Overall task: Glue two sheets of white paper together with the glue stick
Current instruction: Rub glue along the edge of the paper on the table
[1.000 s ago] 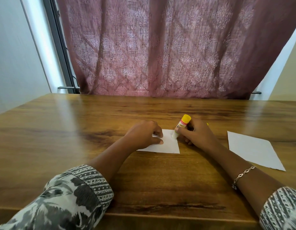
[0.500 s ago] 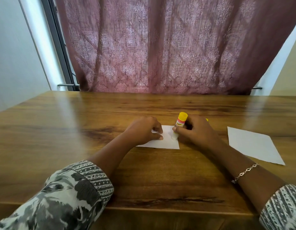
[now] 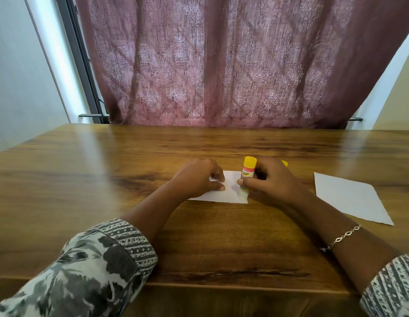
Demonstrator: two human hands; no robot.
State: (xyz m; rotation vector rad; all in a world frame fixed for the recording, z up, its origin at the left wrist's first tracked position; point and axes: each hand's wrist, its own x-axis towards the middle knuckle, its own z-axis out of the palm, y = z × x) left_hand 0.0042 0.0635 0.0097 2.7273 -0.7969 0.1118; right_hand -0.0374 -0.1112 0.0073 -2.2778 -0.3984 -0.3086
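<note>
right hand (image 3: 271,184) grips glue stick (image 3: 246,179), gluing first sheet (image 3: 231,191); left hand (image 3: 199,179) pins it. second sheet (image 3: 350,197) at 3 o'clock, unjoined.

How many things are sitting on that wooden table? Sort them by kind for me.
paper sheets: 2, the middle sheet and the right sheet
glue stick: 1
yellow cap: 1, mostly hidden
total: 4
</note>
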